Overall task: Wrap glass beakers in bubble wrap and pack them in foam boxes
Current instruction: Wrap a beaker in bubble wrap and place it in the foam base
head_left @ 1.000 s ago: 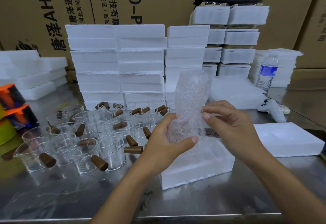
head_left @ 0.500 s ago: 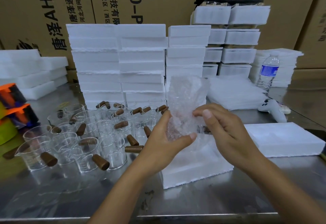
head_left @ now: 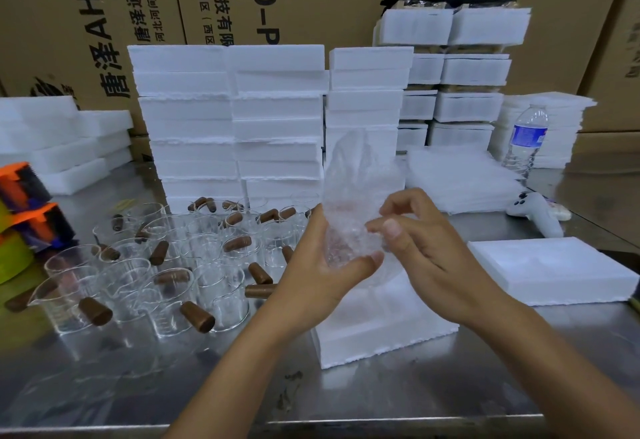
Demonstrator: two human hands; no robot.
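My left hand (head_left: 318,265) grips a bundle of clear bubble wrap (head_left: 349,203) from below, thumb under it; a beaker inside cannot be made out. My right hand (head_left: 426,251) pinches the wrap's right side with curled fingers. The wrap's loose top stands up above both hands. Right under the hands lies an open white foam box (head_left: 381,328) on the steel table (head_left: 346,393). A foam lid (head_left: 550,269) lies flat at the right. Several bare glass beakers (head_left: 145,276) with brown stoppers (head_left: 197,315) stand at the left.
Tall stacks of white foam boxes (head_left: 228,120) line the back, with more at the far left (head_left: 52,148). A pile of bubble-wrap sheets (head_left: 457,175), a water bottle (head_left: 526,137) and a white controller (head_left: 533,210) sit at the right. Orange tape dispensers (head_left: 24,203) stand at the left edge.
The bundle has sunk a little lower and the loose top has turned. My right hand has slid left along the wrap, closer to my left thumb.
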